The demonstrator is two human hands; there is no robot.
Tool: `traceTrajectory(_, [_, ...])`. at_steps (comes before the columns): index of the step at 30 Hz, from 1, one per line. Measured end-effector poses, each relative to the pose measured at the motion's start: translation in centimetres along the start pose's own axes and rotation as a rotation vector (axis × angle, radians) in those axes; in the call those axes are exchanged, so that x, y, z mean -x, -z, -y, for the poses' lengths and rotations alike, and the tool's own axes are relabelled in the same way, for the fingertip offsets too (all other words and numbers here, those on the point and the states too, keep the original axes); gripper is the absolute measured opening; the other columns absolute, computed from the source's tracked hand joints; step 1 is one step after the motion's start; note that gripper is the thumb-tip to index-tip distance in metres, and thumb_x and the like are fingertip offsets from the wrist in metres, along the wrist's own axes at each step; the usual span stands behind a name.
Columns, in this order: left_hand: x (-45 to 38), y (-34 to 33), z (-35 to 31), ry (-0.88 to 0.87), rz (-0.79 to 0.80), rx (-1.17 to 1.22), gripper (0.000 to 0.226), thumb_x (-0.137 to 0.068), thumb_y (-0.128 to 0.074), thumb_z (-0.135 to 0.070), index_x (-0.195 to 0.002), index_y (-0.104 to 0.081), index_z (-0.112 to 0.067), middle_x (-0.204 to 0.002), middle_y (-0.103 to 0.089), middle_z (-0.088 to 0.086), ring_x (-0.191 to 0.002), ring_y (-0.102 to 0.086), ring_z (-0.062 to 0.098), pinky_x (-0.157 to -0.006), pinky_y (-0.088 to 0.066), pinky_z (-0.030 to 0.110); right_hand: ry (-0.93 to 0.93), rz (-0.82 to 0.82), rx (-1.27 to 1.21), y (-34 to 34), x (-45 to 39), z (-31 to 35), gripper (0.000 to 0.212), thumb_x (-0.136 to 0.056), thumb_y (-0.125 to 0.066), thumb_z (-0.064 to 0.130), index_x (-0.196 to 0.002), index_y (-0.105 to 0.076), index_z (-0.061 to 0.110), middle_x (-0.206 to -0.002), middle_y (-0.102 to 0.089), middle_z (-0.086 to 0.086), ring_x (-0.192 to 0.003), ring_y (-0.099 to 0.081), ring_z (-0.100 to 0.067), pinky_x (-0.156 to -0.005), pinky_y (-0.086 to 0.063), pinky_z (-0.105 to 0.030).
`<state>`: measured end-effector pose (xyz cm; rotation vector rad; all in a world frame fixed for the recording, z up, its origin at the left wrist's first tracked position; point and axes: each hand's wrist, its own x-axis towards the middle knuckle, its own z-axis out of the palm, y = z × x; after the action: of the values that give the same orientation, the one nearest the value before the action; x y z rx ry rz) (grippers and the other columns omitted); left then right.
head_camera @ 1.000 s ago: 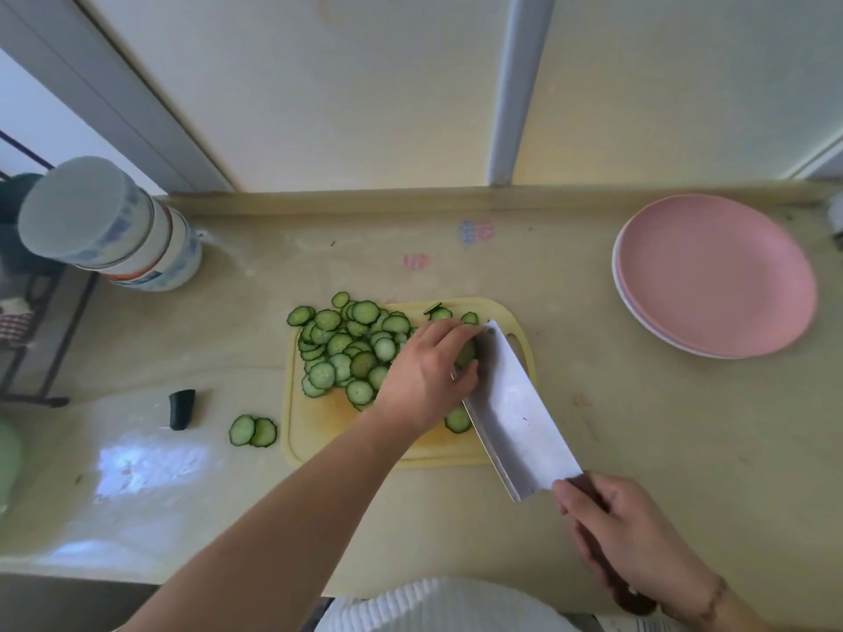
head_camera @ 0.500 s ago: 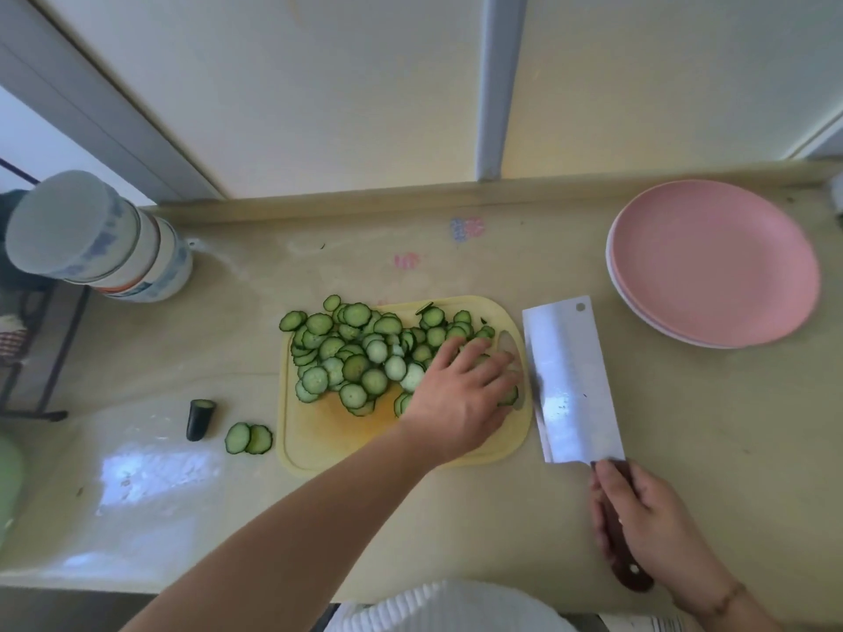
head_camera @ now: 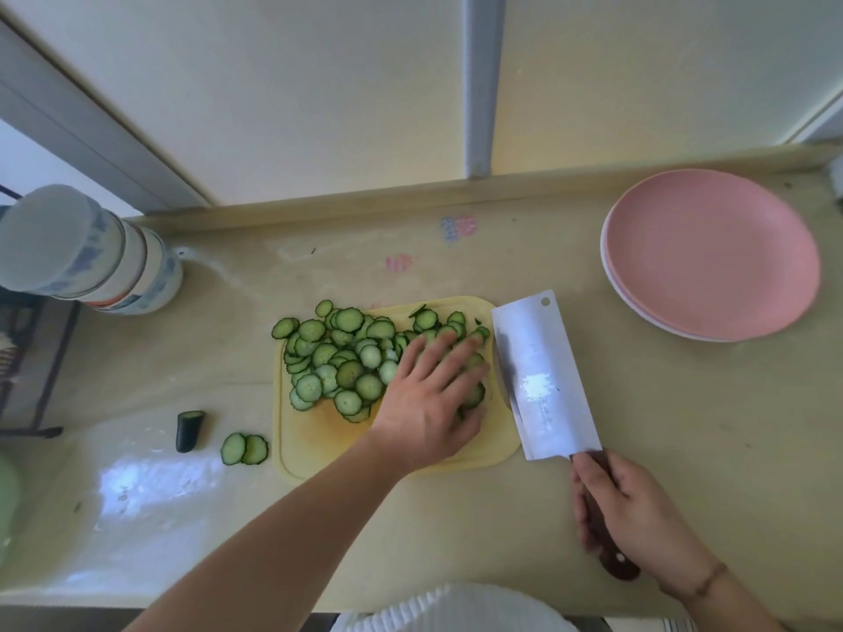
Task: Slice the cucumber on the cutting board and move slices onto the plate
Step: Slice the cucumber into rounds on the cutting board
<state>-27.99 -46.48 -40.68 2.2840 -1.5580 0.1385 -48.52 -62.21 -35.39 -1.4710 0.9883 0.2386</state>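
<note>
Left hand (head_camera: 431,396), reaching in from lower left, lies palm-down with fingers spread and straight on the cucumber slices (head_camera: 346,358) heaped across the far half of the yellow cutting board (head_camera: 314,442). Right hand (head_camera: 634,513) grips the dark handle of the cleaver (head_camera: 543,380); the blade lies nearly flat, its edge against the board's right side, beside the left fingertips. Two stray slices (head_camera: 244,448) and a cucumber end (head_camera: 189,430) rest on the desk (head_camera: 638,403) left of the board. The pink plate (head_camera: 711,253) at far right holds no slices. Compared with half a second ago, the cleaver has closed against the board and the left hand has flattened over the pile.
</note>
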Motion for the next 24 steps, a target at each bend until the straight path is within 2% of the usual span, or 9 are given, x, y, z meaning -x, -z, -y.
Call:
traceTrajectory(4, [-0.8, 0.3, 0.1, 0.244, 0.136, -0.07, 0.074, -0.091, -0.05, -0.061, -0.15, -0.045, -0.017, -0.165, -0.028, 0.004, -0.154, -0.02, 0.032, -0.124, -0.014, 0.056, -0.019, 0.023, 0.017, 0.0, -0.9, 0.2, 0.036, -0.101, -0.046, 0.029, -0.084, -0.052, -0.002, -0.054, -0.058, -0.02, -0.042, -0.055, -0.033, -0.049, -0.046, -0.046])
traceTrajectory(7, [-1.1, -0.1, 0.2, 0.315, 0.202, -0.065, 0.082, -0.092, -0.042, -0.067, -0.156, -0.031, -0.018, -0.169, -0.017, 0.002, -0.157, -0.009, 0.03, -0.125, -0.008, 0.057, -0.019, 0.044, 0.043, -0.2, -1.7, 0.9, 0.042, -0.101, -0.045, 0.031, -0.082, -0.05, -0.006, -0.055, -0.059, -0.025, -0.043, -0.056, -0.035, -0.048, -0.048, -0.04])
traceTrajectory(10, [-1.1, -0.5, 0.3, 0.332, 0.214, -0.076, 0.083, -0.093, -0.037, -0.068, -0.157, -0.031, -0.016, -0.169, -0.017, 0.003, -0.157, -0.008, 0.029, -0.124, -0.007, 0.056, -0.002, 0.071, 0.078, -0.6, -2.5, 1.7, 0.043, -0.101, -0.046, 0.032, -0.079, -0.049, -0.004, -0.058, -0.06, -0.029, -0.044, -0.057, -0.037, -0.046, -0.05, -0.036])
traceTrajectory(15, [-1.1, -0.5, 0.2, 0.332, 0.211, -0.07, 0.083, -0.094, -0.034, -0.069, -0.156, -0.035, -0.013, -0.168, -0.021, 0.004, -0.156, -0.012, 0.029, -0.124, -0.008, 0.055, -0.008, 0.108, 0.142, -1.1, -2.9, 2.4, 0.04, -0.101, -0.046, 0.034, -0.077, -0.051, 0.003, -0.054, -0.064, -0.021, -0.05, -0.06, -0.048, -0.048, -0.052, -0.037])
traceTrajectory(20, [-1.0, -0.3, 0.2, 0.303, 0.212, -0.109, 0.081, -0.096, -0.032, -0.067, -0.156, -0.034, -0.013, -0.166, -0.025, 0.005, -0.155, -0.017, 0.031, -0.122, -0.011, 0.058, 0.024, 0.145, 0.304, -1.1, -2.2, 2.9, 0.044, -0.102, -0.043, 0.037, -0.074, -0.056, 0.005, -0.051, -0.067, -0.012, -0.048, -0.065, -0.032, -0.056, -0.056, -0.036])
traceTrajectory(24, [-1.5, 0.5, -1.4, 0.191, 0.113, -0.088, 0.072, -0.098, -0.04, -0.061, -0.154, -0.036, -0.016, -0.164, -0.032, 0.005, -0.154, -0.02, 0.032, -0.122, -0.012, 0.059, 0.148, -0.017, 0.359, -0.9, -1.5, 2.7, 0.041, -0.099, -0.051, 0.035, -0.067, -0.053, 0.009, -0.046, -0.063, -0.008, -0.037, -0.058, -0.024, -0.045, -0.048, -0.028])
